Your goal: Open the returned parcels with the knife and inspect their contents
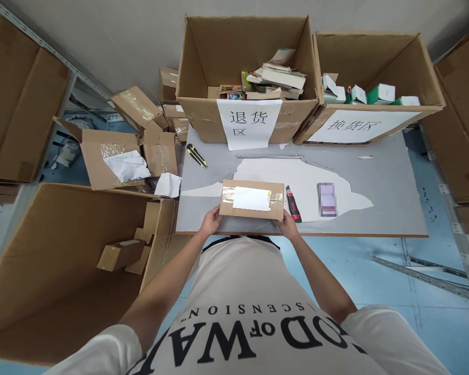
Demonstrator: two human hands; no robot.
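Head view: my left hand [211, 223] and right hand [287, 225] clasp one taped parcel [252, 199] by its near corners, flat at the table's [375, 172] six o'clock edge. Two knives: red cutter [293, 204] beside it at three o'clock, yellow cutter [196, 155] at eleven. Two labelled cartons [203, 67] at twelve.

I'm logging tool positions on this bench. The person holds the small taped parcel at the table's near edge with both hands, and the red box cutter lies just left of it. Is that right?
Not quite. The head view shows the red box cutter just right of the small taped parcel, beside the right hand. The left hand and right hand do hold the parcel at the table's near edge.
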